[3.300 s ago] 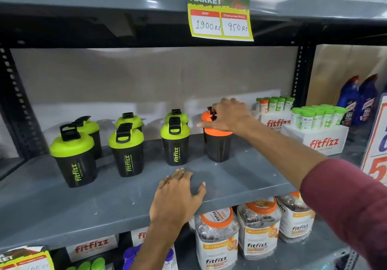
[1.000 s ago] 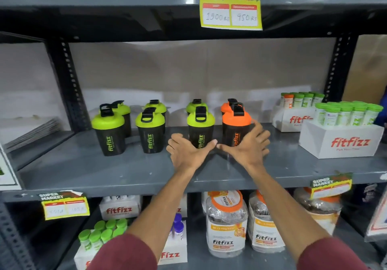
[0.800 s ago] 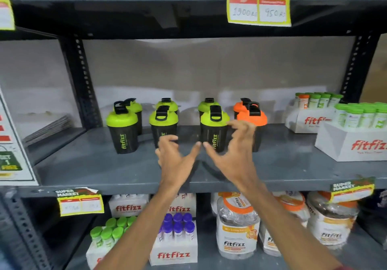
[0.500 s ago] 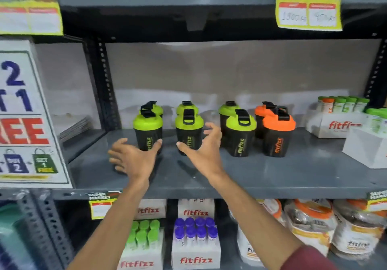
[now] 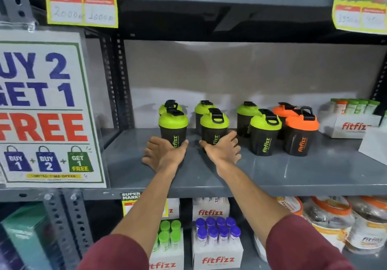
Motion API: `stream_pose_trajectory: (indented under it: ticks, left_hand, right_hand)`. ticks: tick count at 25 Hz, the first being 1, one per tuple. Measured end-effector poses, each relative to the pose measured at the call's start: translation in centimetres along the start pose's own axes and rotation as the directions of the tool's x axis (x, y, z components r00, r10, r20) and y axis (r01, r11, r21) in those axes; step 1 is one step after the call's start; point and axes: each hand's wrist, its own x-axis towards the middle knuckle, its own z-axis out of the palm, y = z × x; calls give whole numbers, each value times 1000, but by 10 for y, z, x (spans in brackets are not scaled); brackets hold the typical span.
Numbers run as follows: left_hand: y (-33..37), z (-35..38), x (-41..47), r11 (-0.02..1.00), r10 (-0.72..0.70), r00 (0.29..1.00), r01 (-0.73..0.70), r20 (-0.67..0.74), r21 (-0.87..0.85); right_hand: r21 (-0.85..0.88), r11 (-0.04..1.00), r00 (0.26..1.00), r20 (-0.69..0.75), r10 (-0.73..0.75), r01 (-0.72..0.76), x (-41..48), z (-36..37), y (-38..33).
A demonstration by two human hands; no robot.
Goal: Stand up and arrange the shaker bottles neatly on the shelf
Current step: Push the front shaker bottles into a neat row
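Two bare hands meet the front row of shaker bottles on a grey metal shelf (image 5: 261, 173). The left hand (image 5: 165, 154) cups the base of the leftmost green-lidded bottle (image 5: 173, 129), fingers spread and open against its lower wall rather than closed round it; the right hand (image 5: 225, 150) does the same at the second green-lidded bottle (image 5: 214, 128), thumb at the near side, palm open. Neither grip lifts anything: both bottles stand upright on the shelf, and the flat, open hold looks meant for nudging them into line, not carrying.

All eight bottles stand upright in two rows, each rear one just behind its front partner. To the right stand a third green-lidded bottle (image 5: 265, 132) and an orange-lidded bottle (image 5: 301, 132), slightly apart from the pair in hand. Logos face outward, probably for shoppers. The work seems close to finished, with only spacing left to even out.

Beyond, a white fitfizz box (image 5: 354, 126) of tubes sits at the shelf's right end, and a "Buy 2 Get 1 Free" poster (image 5: 45, 110) hangs at left.
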Motion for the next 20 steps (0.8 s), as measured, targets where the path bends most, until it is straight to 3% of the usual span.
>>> stream_pose_trajectory:
  ticks: [8,20]
  left_hand:
    - [-9,-4,-1,997,65,998,-65,5,-45]
    - [-10,-9,-5,995,86,996,-85,20,-48]
  right_hand:
    - [-46,995,996,5,-88,88,-6,5,-1]
    - [-46,994,995,42,-94,96,-9,0,1]
